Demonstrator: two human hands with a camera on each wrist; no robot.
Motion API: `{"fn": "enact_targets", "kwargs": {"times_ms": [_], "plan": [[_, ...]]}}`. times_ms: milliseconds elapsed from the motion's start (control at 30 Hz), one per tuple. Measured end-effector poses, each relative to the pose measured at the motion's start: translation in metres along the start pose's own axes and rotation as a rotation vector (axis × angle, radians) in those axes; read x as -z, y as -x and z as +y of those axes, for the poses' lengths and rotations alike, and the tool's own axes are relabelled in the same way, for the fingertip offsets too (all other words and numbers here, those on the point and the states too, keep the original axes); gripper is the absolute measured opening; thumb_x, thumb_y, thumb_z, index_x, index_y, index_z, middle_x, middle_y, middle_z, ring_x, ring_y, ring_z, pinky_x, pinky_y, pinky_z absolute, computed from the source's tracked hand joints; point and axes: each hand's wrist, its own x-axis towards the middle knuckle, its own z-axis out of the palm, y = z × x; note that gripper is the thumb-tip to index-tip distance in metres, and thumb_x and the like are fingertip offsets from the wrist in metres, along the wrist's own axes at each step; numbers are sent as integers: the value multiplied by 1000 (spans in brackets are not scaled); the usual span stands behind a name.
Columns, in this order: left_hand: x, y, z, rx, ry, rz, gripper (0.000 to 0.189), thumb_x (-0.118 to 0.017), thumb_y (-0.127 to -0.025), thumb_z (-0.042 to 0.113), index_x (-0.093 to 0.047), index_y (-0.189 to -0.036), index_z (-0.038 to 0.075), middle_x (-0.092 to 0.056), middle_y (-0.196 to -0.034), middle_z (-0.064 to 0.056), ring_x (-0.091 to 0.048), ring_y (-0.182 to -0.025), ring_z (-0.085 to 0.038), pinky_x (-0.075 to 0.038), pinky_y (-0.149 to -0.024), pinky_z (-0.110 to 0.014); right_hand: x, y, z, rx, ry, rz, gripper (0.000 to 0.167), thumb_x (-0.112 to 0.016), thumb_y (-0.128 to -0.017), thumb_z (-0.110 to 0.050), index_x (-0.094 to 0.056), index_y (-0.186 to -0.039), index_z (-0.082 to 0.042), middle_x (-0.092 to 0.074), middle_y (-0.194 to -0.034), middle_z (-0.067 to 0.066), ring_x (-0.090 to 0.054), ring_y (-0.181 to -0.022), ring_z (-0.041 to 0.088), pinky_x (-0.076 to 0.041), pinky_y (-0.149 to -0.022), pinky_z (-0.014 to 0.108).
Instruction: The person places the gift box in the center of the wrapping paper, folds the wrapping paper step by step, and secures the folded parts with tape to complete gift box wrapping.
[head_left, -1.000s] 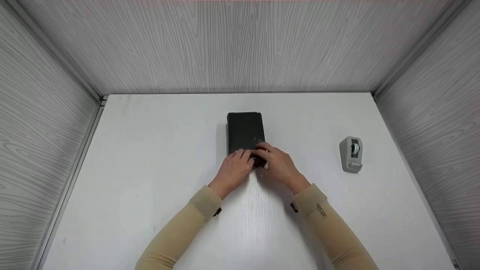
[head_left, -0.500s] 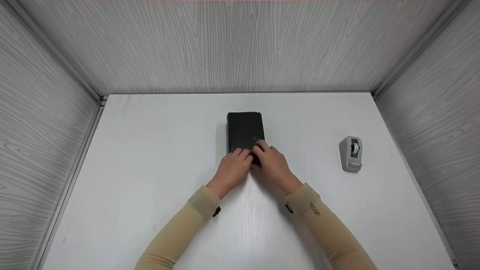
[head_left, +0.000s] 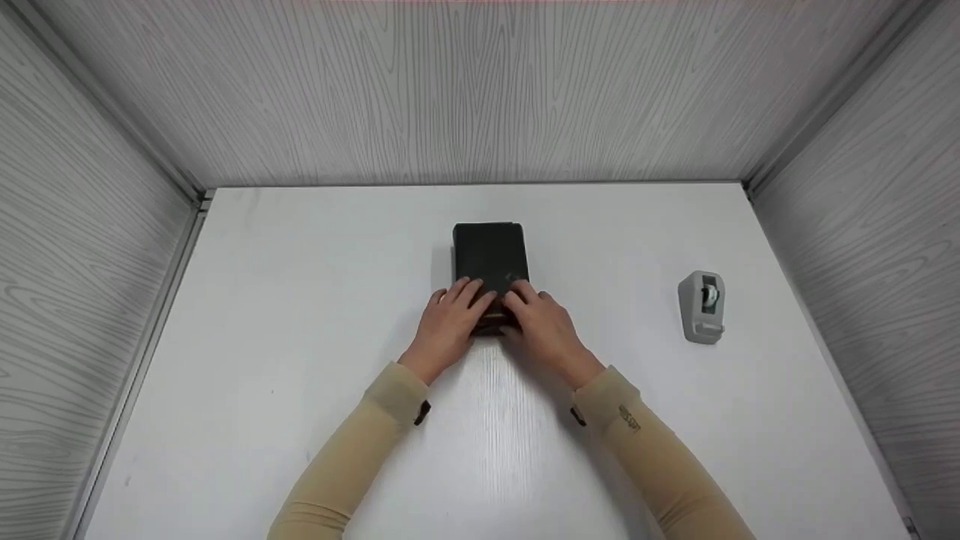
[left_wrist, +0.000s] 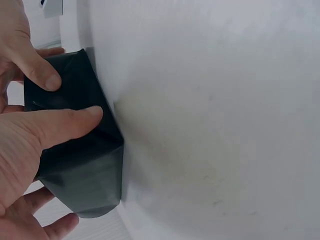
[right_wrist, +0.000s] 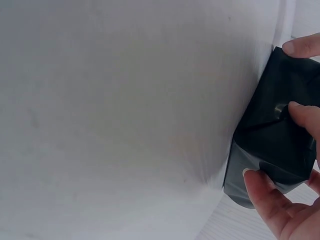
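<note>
A box-shaped packet in smooth black wrapping [head_left: 490,251] lies on the white table, its near end towards me. My left hand [head_left: 444,324] holds its near left part, fingers spread over the top and left side. In the left wrist view the left thumb [left_wrist: 75,122] presses on the folded end. On the right, my right hand [head_left: 547,328] grips the near right corner with bent fingers over the top; its thumb [right_wrist: 306,117] sits against the end in the right wrist view. Beside that thumb shows a small shiny spot [right_wrist: 280,110]. The packet's underside is hidden.
A grey tape dispenser [head_left: 703,309] with a roll in it stands to the right on the white table [head_left: 300,300]. Grey wood-grain panels [head_left: 480,97] rise behind and on both sides of the table.
My left hand has moved left, away from the right hand, and its fingers have spread further over the packet. The right hand shifted slightly left earlier, then stayed. The packet has hardly moved.
</note>
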Motion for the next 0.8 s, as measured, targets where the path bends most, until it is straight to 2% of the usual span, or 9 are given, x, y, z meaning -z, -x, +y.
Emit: {"fn": "enact_targets", "kwargs": {"times_ms": [167,333,533,800], "plan": [[-2,-1,-3,-21,-12,59,55,-74,-88,11,-54,-139,15,-48,-141,-12,-42,-132,-31,-43,-98,-49,1,0,0,-3,2,-18,28,-72,-91,-27,-55,-108,-12,-49,-125,6,-58,-84,30,-52,-67,42],[-2,-1,-4,-25,25,84,55,-77,-85,17,-57,-137,15,-51,-139,-12,-43,-131,-32,-44,-97,-50,0,0,1,9,-3,-14,27,-72,-91,-25,-56,-109,-13,-48,-127,6,-58,-85,31,-53,-66,42],[0,0,-4,-16,62,85,54,-79,-84,31,-62,-134,18,-53,-138,-10,-44,-129,-30,-44,-95,-50,1,1,5,20,-15,-19,28,-73,-91,-26,-56,-110,-15,-48,-127,5,-58,-85,30,-53,-67,42],[4,-1,-7,-12,69,63,55,-79,-84,34,-62,-134,20,-53,-139,-7,-44,-129,-28,-44,-94,-50,2,0,8,46,-19,-11,27,-73,-91,-28,-58,-109,-15,-49,-126,6,-57,-83,30,-52,-67,41]]}}
